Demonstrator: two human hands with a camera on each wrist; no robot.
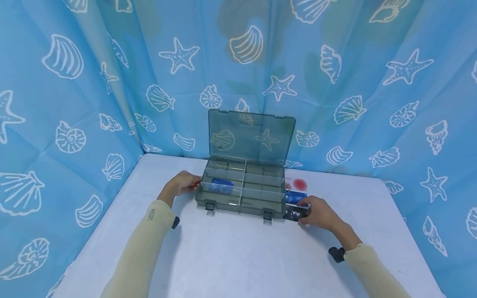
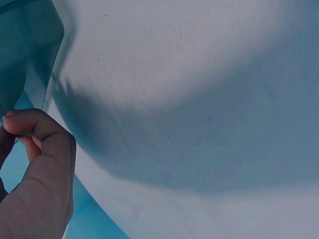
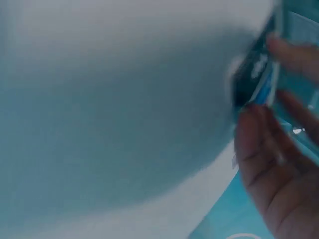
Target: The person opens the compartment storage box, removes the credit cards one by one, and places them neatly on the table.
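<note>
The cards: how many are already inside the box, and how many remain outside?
One blue card already lies in a left compartment of the open organizer box. The right hand is pinching a black VIP card beside the box's right end, while the left hand steadies the left end. Outside, a blue VIP card and a white card with a red dot are left on the table.

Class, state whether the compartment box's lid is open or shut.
Open: the lid stands upright behind the compartment box, exposing its dividers and a blue card.

Grey-green box point(image 1: 242, 194); black card point(image 1: 295, 214); blue seashell-patterned curtain point(image 1: 372, 82).
</note>
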